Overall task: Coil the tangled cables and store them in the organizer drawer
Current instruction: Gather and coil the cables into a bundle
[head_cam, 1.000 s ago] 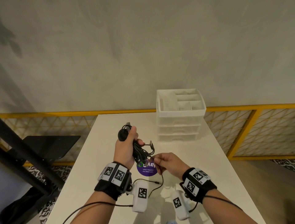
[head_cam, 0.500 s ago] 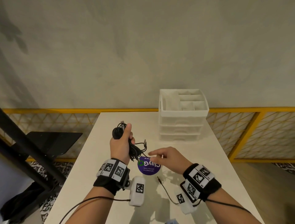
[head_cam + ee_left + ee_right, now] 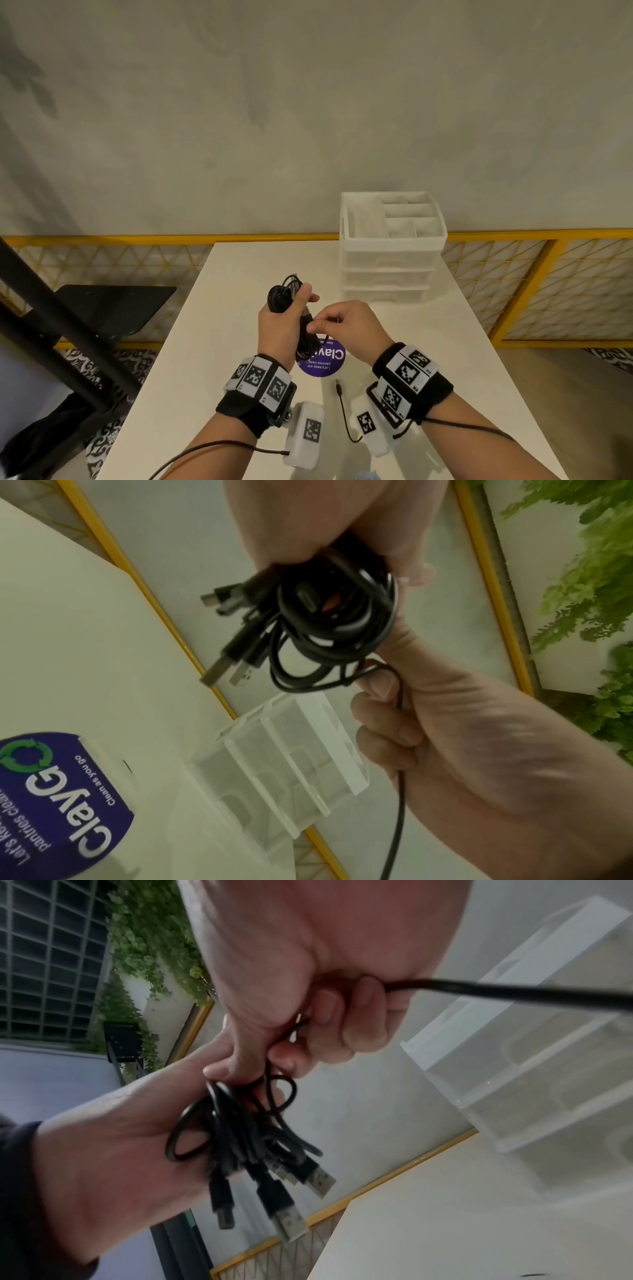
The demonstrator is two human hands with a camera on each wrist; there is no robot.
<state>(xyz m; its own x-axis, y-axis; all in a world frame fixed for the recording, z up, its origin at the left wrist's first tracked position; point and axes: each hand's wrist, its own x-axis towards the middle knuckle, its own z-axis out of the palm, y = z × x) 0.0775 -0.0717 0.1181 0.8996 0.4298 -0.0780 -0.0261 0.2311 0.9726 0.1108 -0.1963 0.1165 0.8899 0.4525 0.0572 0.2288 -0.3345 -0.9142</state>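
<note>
1. Left hand [image 3: 279,325], raised above the middle of the table [image 3: 212,342], fingers wrapped around a bundle of black cables [image 3: 329,620]; several USB plugs [image 3: 291,1223] dangling from the bundle.
2. Right hand [image 3: 346,329] just beside the left, thumb and fingers pinching one thin black strand [image 3: 399,723] at the lower part of the bundle.
3. White drawer organizer [image 3: 390,263] at the table's far right corner, all drawers shut, open compartments on top.
4. Round purple sticker [image 3: 325,363] flat on the table beneath the hands.
5. Loose cable end [image 3: 342,404] lying near the table's near edge, between the wrists.
</note>
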